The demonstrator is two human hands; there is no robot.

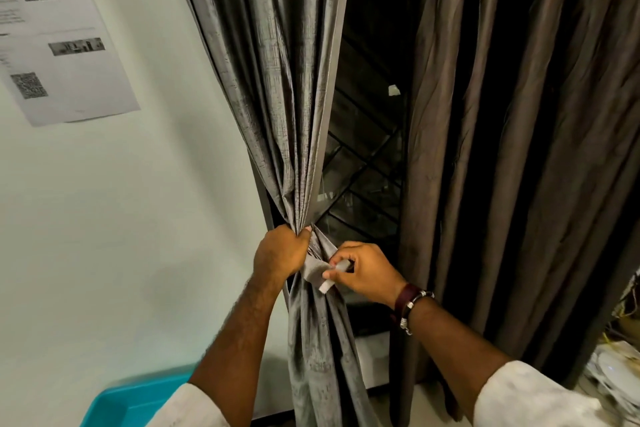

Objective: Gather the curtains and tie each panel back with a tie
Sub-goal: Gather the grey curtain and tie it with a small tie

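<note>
The grey left curtain panel (277, 87) hangs gathered into a tight bunch at waist height. My left hand (281, 251) grips that bunch from the left, fingers curled round the folds. Just to its right, my right hand (367, 270) pinches the end of a grey fabric tie (317, 270) that lies across the front of the bunch. How far the tie runs round the back is hidden. The brown right curtain panel (519, 149) hangs loose in long folds, untouched by either hand.
Between the panels shows a dark window with a diagonal grille (367, 163). A printed sheet (59, 38) is stuck on the white wall at the left. A turquoise bin (138, 402) stands at the lower left. Stacked white plates (613, 378) sit at the lower right.
</note>
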